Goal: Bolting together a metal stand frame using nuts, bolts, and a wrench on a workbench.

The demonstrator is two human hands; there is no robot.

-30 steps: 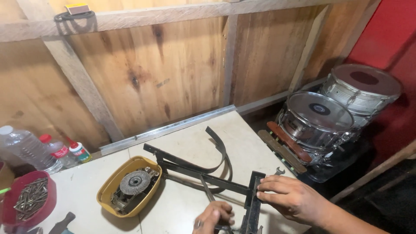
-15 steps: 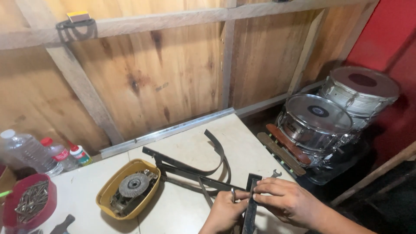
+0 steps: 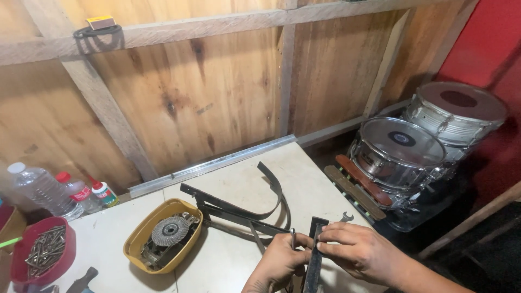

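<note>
On the pale table (image 3: 228, 255) lies a dark metal frame (image 3: 233, 211) of flat bars with a curved strap (image 3: 274, 192). My left hand (image 3: 279, 260) and my right hand (image 3: 361, 252) meet at the near edge. Both pinch an upright black metal bar (image 3: 315, 255) of that frame. My left fingers also close around a thin metal piece (image 3: 293, 239) beside the bar. A small spanner head (image 3: 346, 217) pokes out just beyond my right hand.
A yellow oval tub (image 3: 163, 239) holds a grinding disc and parts. A red bowl of nails (image 3: 43, 252), plastic bottles (image 3: 40, 190) and a glue bottle (image 3: 103, 192) sit at the left. Two silver drums (image 3: 401, 152) stand off the table's right edge. Wooden wall behind.
My left hand has come up from the table's near edge to join my right hand at the black bar. The camera view has shifted slightly.
</note>
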